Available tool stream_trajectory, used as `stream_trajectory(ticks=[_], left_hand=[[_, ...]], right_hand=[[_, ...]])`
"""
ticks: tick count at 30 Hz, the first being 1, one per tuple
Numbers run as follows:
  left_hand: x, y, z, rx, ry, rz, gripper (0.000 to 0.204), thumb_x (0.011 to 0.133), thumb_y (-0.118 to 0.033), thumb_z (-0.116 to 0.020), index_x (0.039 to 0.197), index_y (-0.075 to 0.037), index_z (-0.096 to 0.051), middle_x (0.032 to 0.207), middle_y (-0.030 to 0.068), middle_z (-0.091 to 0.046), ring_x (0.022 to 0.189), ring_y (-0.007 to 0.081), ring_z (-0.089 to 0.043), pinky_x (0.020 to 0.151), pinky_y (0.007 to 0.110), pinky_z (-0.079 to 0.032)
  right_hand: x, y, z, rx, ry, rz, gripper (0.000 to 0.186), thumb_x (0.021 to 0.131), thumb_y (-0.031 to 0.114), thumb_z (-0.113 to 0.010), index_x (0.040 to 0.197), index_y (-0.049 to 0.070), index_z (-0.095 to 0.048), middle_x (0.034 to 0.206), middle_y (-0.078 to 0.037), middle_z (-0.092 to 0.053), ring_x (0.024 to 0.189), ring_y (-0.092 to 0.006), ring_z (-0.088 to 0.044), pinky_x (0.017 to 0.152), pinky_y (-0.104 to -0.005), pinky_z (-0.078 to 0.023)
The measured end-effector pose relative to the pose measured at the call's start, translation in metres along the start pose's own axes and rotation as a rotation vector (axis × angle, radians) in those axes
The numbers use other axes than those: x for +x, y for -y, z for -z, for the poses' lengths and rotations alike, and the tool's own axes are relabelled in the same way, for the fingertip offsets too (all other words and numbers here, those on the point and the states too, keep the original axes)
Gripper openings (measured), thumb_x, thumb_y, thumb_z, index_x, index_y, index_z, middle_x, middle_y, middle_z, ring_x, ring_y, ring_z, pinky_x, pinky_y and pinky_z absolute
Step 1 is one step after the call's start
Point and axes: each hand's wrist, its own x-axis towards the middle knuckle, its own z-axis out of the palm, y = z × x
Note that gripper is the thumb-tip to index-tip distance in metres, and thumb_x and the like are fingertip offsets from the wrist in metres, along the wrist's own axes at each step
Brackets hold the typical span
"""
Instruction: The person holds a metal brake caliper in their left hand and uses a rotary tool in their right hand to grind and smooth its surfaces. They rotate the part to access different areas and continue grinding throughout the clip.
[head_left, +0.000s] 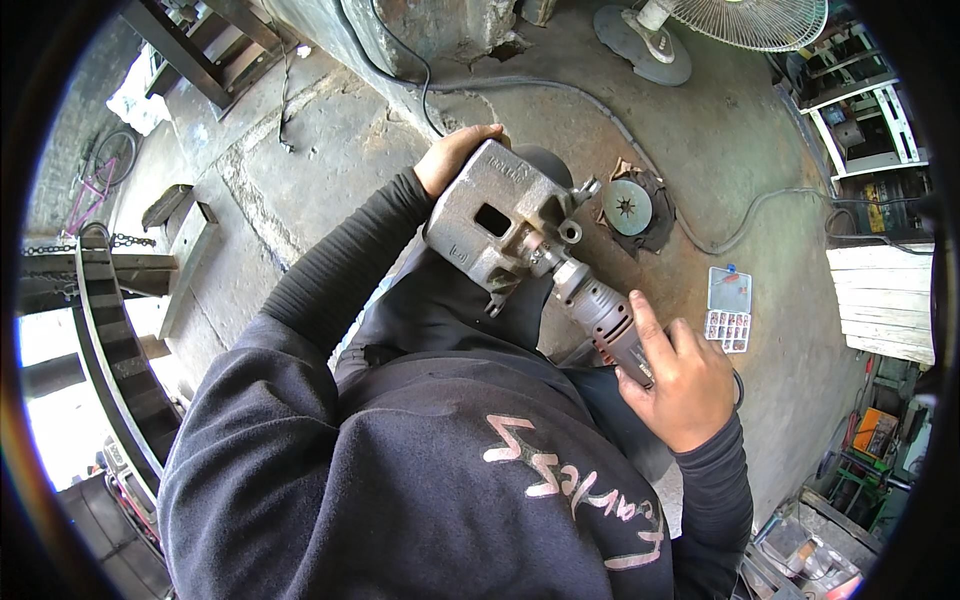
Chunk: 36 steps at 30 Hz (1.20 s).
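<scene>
My left hand (pixel 450 160) grips the upper left end of a grey cast-metal caliper-like housing (pixel 470 215), which has a rectangular opening and lugs at its right and lower ends. My right hand (pixel 680 385) holds the body of a grey power drill or grinder (pixel 605 315). The tool's silver chuck (pixel 570 280) points up-left at the housing, with its bit end at a bore between the lugs. Both are over my dark-clad legs. Whether the bit is inside the bore is too small to tell.
A round metal disc (pixel 626 222) on dark cloth and an open parts case (pixel 727 330) lie on the concrete floor (pixel 250 140) to the right. A fan (pixel 645 45) stands behind them. Hoses cross the floor. A curved metal rail (pixel 100 320) is at left, cluttered shelving (pixel 860 130) at right.
</scene>
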Motion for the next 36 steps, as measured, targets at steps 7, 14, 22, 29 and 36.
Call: stream_trajectory(ticks=[7,14,22,29,36], left_hand=[[0.002,-0.001,0.005,0.030,0.053,-0.014,0.037,0.105,-0.031,-0.049,0.105,0.000,-0.069,0.093,0.0045,-0.069,0.087,0.0100,-0.063,0.083,0.026,-0.050],[-0.004,-0.007,-0.002,-0.172,0.042,0.063,0.036,0.105,-0.031,-0.050,0.108,0.000,-0.068,0.095,0.0070,-0.071,0.087,0.0127,-0.066,0.082,0.027,-0.053],[-0.001,-0.004,0.003,-0.076,0.035,0.021,0.035,0.105,-0.029,-0.050,0.110,0.001,-0.067,0.096,0.0066,-0.071,0.087,0.0125,-0.066,0.082,0.027,-0.053],[-0.001,-0.003,0.002,-0.108,0.088,0.020,0.036,0.106,-0.029,-0.049,0.110,0.001,-0.068,0.097,0.0065,-0.070,0.087,0.0126,-0.066,0.083,0.027,-0.052],[-0.006,-0.010,-0.003,-0.165,0.017,0.062,0.038,0.104,-0.032,-0.051,0.107,0.002,-0.068,0.095,0.0086,-0.071,0.084,0.0151,-0.068,0.081,0.028,-0.053]], right_hand=[[-0.006,-0.002,-0.004,-0.004,0.002,0.015,0.087,0.070,0.028,-0.081,0.149,0.021,-0.047,0.085,-0.011,-0.054,0.073,-0.0306,-0.062,0.065,-0.0429,-0.049],[0.000,-0.009,-0.017,0.046,-0.082,-0.003,0.087,0.069,0.028,-0.081,0.149,0.022,-0.048,0.084,-0.009,-0.053,0.071,-0.0294,-0.062,0.064,-0.0426,-0.049],[-0.005,-0.025,-0.017,0.035,-0.178,-0.011,0.087,0.062,0.020,-0.084,0.144,0.022,-0.055,0.077,-0.009,-0.052,0.069,-0.0305,-0.060,0.065,-0.0415,-0.050],[0.001,-0.034,-0.020,-0.002,-0.209,-0.033,0.087,0.060,0.019,-0.084,0.143,0.021,-0.056,0.077,-0.009,-0.051,0.071,-0.0295,-0.059,0.067,-0.0415,-0.050],[-0.019,-0.032,-0.027,0.101,-0.218,-0.023,0.088,0.060,0.023,-0.085,0.143,0.022,-0.056,0.079,-0.007,-0.053,0.070,-0.0282,-0.060,0.064,-0.0406,-0.047]])
